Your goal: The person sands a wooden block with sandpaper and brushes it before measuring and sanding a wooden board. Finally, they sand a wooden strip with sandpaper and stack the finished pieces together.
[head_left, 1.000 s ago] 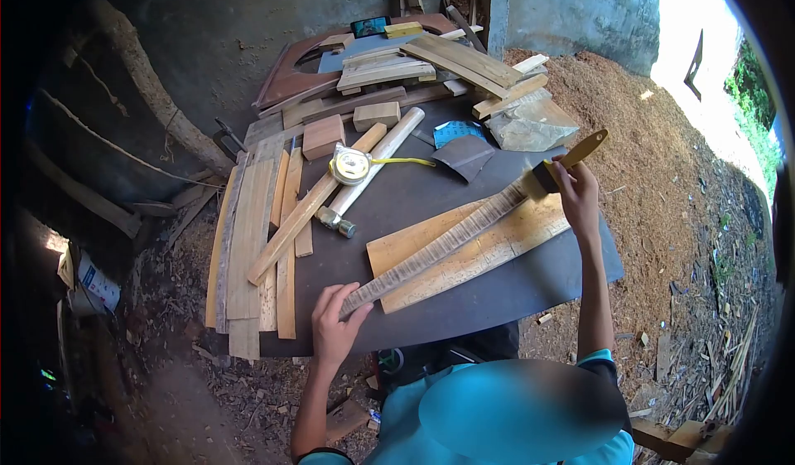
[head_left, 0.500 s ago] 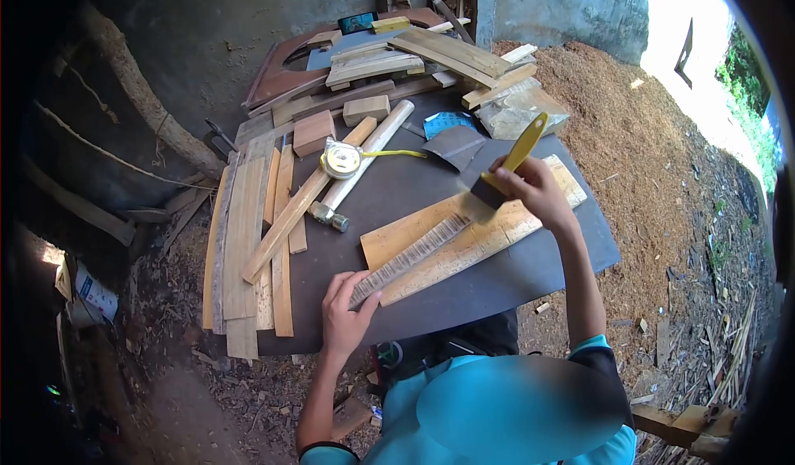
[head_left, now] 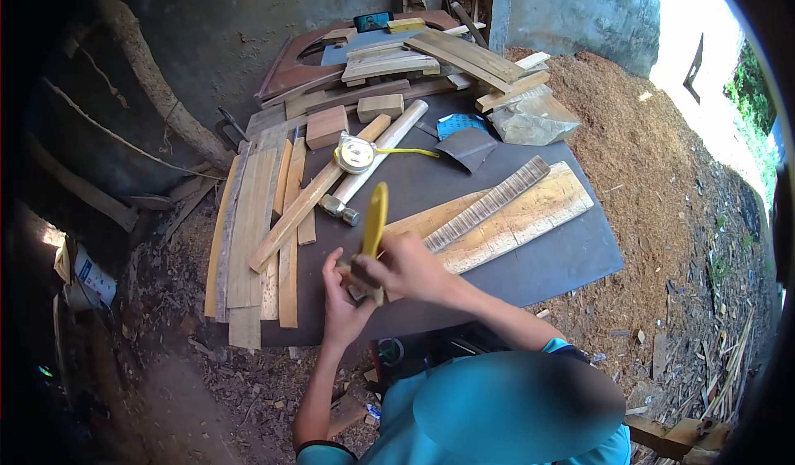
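My right hand (head_left: 410, 270) grips a brush with a yellow handle (head_left: 375, 221), which stands upright with its bristles down by my left hand. Curved around the brush's lower end, my left hand (head_left: 341, 303) has its thumb and fingers close to the bristles; what it holds there is partly hidden. A narrow strip with dark cross marks (head_left: 489, 204) lies slanted on a wide pale board (head_left: 530, 221), reaching toward my hands. The board rests on the dark table (head_left: 530, 274).
A tape measure (head_left: 356, 154) and a hammer (head_left: 341, 210) lie beside a diagonal wooden bar (head_left: 319, 193). Long slats (head_left: 252, 225) line the left edge. Wood blocks (head_left: 327, 127), blue sandpaper (head_left: 460, 124) and stacked boards (head_left: 389, 67) sit farther back. Sawdust (head_left: 613, 134) covers the ground right.
My right hand has brought the brush from the strip's far end down and left to my left hand. The strip now lies farther up and right on the board. The view has shifted slightly.
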### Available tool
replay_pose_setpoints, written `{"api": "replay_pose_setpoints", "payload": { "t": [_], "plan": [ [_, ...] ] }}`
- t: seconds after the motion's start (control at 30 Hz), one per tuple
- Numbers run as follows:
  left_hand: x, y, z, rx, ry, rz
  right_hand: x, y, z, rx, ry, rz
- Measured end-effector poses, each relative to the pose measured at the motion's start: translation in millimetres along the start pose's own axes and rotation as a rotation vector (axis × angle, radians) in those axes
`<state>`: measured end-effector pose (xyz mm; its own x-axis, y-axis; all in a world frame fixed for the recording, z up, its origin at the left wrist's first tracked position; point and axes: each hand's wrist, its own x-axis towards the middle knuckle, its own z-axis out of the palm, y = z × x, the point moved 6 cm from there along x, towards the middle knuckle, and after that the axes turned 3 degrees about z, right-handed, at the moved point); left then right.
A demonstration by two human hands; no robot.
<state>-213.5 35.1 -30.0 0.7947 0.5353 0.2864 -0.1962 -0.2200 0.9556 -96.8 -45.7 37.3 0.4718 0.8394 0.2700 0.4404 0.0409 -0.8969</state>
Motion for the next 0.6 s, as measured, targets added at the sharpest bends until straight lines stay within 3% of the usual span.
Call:
{"api": "replay_pose_setpoints", "payload": {
  "t": [0.03, 0.1, 0.13, 0.3, 0.37, 0.43, 0.47, 0.53, 0.6],
  "plan": [
    [-1.5, -0.5, -4.4, -0.022, -0.011, -0.044, 2.3, 2.5, -13.3, 0.004, 0.06, -0.024],
    [-3.4, 1.2, -10.0, -0.072, -0.032, -0.132, -0.2, 25.5, -47.5, -0.079, 0.052, 0.196],
    [-2.8, 3.6, -12.1, -0.054, -0.039, -0.137, -3.2, 42.3, -71.0, -0.145, 0.104, 0.207],
    [-0.6, 6.5, -18.9, 0.044, -0.109, -0.21, -35.9, 77.2, -230.6, -0.47, 0.658, 0.232],
    [1.3, 9.0, -22.7, 0.133, -0.153, -0.196, -41.1, 62.3, -246.9, -0.921, 0.72, 0.317],
    [4.9, 9.7, -25.6, 0.265, -0.216, -0.155, -35.6, 56.0, -217.8, -0.933, 0.643, 0.193],
    [4.5, 11.0, -26.3, 0.301, -0.227, -0.17, -30.5, 51.8, -190.4, -0.812, 0.573, 0.1],
    [7.2, 14.8, -26.7, 0.375, -0.253, -0.2, -18.6, 39.7, -118.1, -0.876, 0.36, -0.01],
    [9.2, 15.1, -26.9, 0.382, -0.26, -0.208, -11.5, 11.1, -54.0, -0.516, 0.127, -0.015]
  ]
}}
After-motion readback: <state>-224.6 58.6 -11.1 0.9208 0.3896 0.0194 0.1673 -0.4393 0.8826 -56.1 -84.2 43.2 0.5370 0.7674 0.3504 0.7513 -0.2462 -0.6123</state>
